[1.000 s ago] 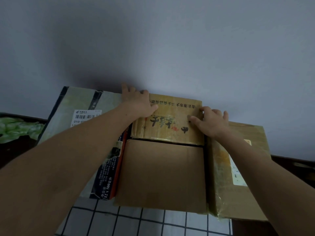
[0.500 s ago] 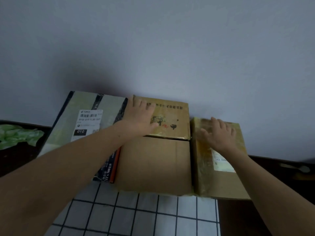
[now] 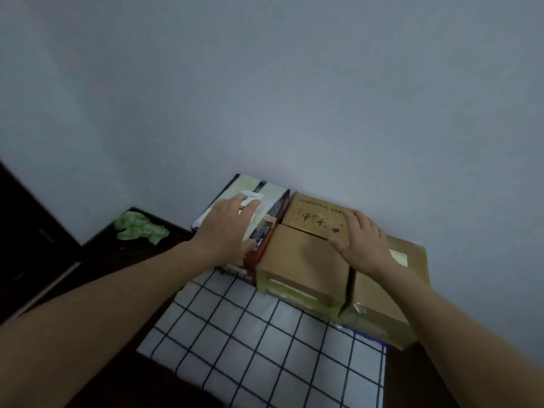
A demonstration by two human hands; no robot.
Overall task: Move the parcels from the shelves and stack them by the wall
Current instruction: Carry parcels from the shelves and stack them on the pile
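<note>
At the far left, crumpled green stuff [image 3: 141, 229] is being left untouched on the dark table [image 3: 97, 260]. The printed parcel [image 3: 270, 198] is being pressed from above by the left hand [image 3: 226, 228], whose fingers are flat and released. The plain box [image 3: 303, 260] and the lettered box [image 3: 315, 216] behind it are being covered by the right hand [image 3: 366, 245], also flat and grasping nothing. The taped parcel [image 3: 379, 301] is being flanked at the right. All the parcels are being kept against the wall [image 3: 294, 98], their long axes pointing towards it. Any squaring push is judged to be wallward, with each hand nearest the parcel beneath it.
</note>
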